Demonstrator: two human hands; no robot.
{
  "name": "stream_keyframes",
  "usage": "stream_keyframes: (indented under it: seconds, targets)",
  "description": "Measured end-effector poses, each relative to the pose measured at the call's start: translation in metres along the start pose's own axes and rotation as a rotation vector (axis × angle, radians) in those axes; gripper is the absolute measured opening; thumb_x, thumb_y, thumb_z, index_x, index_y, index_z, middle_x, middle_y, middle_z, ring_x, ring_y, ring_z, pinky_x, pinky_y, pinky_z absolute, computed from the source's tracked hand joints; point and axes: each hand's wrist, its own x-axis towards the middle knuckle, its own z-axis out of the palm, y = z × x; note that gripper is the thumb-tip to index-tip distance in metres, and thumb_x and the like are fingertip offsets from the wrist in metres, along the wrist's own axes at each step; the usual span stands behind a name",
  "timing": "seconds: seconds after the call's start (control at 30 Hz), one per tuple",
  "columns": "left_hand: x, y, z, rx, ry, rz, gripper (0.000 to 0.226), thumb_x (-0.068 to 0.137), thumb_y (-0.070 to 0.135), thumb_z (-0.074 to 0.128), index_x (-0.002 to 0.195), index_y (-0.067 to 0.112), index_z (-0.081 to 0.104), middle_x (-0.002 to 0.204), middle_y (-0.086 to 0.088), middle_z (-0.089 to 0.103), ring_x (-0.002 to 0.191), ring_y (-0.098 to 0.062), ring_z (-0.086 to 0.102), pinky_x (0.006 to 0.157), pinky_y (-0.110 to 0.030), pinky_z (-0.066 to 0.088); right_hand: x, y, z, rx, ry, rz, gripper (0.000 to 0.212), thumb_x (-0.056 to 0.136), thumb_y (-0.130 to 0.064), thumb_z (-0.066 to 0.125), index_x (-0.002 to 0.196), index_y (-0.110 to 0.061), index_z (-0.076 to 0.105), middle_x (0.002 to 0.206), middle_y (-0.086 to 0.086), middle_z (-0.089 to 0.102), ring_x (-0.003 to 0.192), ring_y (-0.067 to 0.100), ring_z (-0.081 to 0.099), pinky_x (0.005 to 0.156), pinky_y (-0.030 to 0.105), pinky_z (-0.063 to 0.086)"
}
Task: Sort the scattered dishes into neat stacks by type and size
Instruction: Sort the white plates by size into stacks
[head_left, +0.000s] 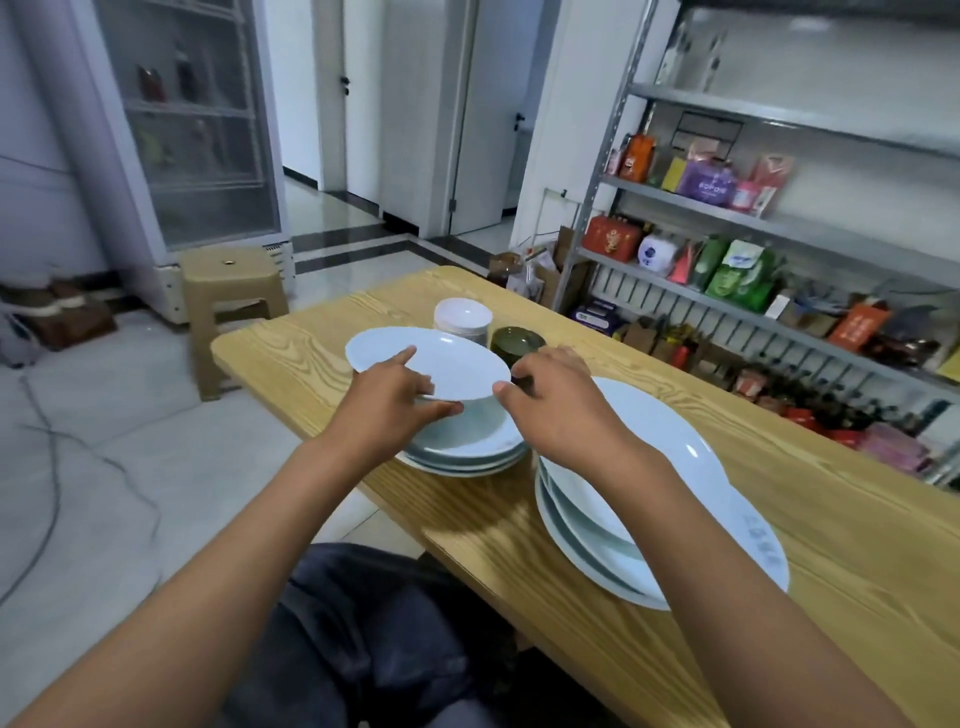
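Observation:
A pale blue deep plate (447, 358) is held just above a stack of similar plates (467, 447) on the wooden table (831, 545). My left hand (387, 402) grips its near left rim, forefinger laid on the inside. My right hand (550, 395) is at its near right rim, thumb tip touching the edge; its fingers curl out of sight behind the rim. A stack of larger pale plates (670, 452) lies under my right forearm. Small white dishes (462, 317) are stacked at the far end, with dark green bowls (517, 343) beside them.
A tan plastic stool (231, 291) stands on the floor past the table's left end. Metal shelving (779, 228) with packaged goods runs along the table's right side. A glass-door fridge (192, 130) stands at the back left. Cables (52, 467) trail over the floor on the left.

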Motion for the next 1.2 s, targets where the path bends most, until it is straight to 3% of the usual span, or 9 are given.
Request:
stream_keyframes:
  seconds: [0.17,0.3,0.4,0.47,0.53,0.73,0.9,1.07,1.2]
  targets:
    - [0.005,-0.014,0.008,-0.023,-0.166,0.036,0.032,0.075,0.044,0.075,0.083,0.013,0.069,0.102,0.001,0.070,0.141,-0.010,0.027,0.103,-0.047,0.034,-0.005,0.000,0.007,-0.062,0.019,-0.049,0.043,0.096,-0.042,0.050,0.131,-0.018,0.054,0.143,0.006,0.045,0.146,0.026,0.015,0.119,0.039,0.014]
    - [0.006,-0.015,0.008,0.166,-0.290,-0.050,0.045,0.075,0.065,0.062,0.095,0.025,0.067,0.113,0.009,0.065,0.130,-0.013,0.040,0.109,-0.061,0.005,-0.010,0.007,0.006,-0.031,0.038,-0.057,0.039,0.095,-0.039,0.052,0.127,-0.018,0.056,0.136,0.003,0.049,0.146,0.025,0.017,0.118,0.040,0.017]
    - [0.006,-0.007,0.002,0.219,-0.340,-0.087,0.056,0.074,0.076,0.049,0.094,0.028,0.067,0.107,0.011,0.064,0.110,-0.013,0.048,0.107,-0.066,-0.003,-0.012,0.010,0.004,-0.024,0.074,-0.046,0.036,0.094,-0.039,0.053,0.123,-0.019,0.057,0.134,0.001,0.052,0.143,0.025,0.022,0.118,0.039,0.017]
    - [0.007,0.006,-0.003,0.292,-0.356,-0.070,0.052,0.082,0.070,0.045,0.100,0.026,0.067,0.111,0.010,0.064,0.122,-0.016,0.045,0.106,-0.068,-0.006,-0.013,0.010,0.001,-0.008,0.070,-0.026,0.035,0.095,-0.036,0.053,0.125,-0.018,0.055,0.136,0.001,0.051,0.142,0.024,0.023,0.116,0.036,0.017]
    - [0.006,0.024,-0.005,0.378,-0.360,-0.023,0.041,0.093,0.054,0.043,0.118,0.026,0.060,0.131,0.009,0.055,0.141,-0.013,0.025,0.103,-0.067,-0.013,-0.014,0.011,-0.002,-0.002,0.079,-0.026,0.036,0.095,-0.033,0.053,0.127,-0.016,0.054,0.138,0.003,0.049,0.143,0.025,0.022,0.115,0.035,0.018]
    - [-0.011,0.081,-0.004,0.427,-0.281,0.215,0.043,0.099,0.040,0.039,0.139,0.026,0.042,0.152,0.007,0.031,0.145,-0.013,0.008,0.112,-0.062,0.001,-0.025,0.022,-0.008,-0.058,0.118,-0.031,0.040,0.097,-0.030,0.050,0.135,-0.018,0.048,0.147,0.001,0.043,0.147,0.022,0.013,0.120,0.037,0.009]
    - [-0.038,0.124,0.001,0.189,-0.289,0.349,0.058,0.096,0.043,0.044,0.147,0.025,0.025,0.159,0.005,0.011,0.146,-0.014,0.000,0.117,-0.047,0.011,-0.047,0.037,-0.017,0.184,0.181,-0.003,0.039,0.095,-0.024,0.054,0.133,-0.023,0.049,0.145,-0.006,0.044,0.143,0.013,0.024,0.115,0.032,0.024]
    - [-0.057,0.157,0.007,0.240,-0.246,0.457,0.063,0.098,0.044,0.037,0.151,0.023,0.010,0.160,0.005,0.000,0.146,-0.013,-0.009,0.118,-0.043,0.007,-0.076,0.060,-0.031,0.271,0.342,0.084,0.035,0.096,-0.028,0.055,0.131,-0.026,0.051,0.137,-0.011,0.051,0.130,0.007,0.041,0.106,0.026,0.035]
    - [-0.061,0.179,0.022,0.233,-0.284,0.532,0.063,0.099,0.041,0.035,0.152,0.021,0.006,0.160,0.003,-0.005,0.145,-0.014,-0.012,0.118,-0.034,0.001,-0.109,0.082,-0.043,0.236,0.412,0.142,0.037,0.095,-0.027,0.056,0.131,-0.026,0.051,0.137,-0.011,0.050,0.131,0.005,0.040,0.109,0.027,0.034]
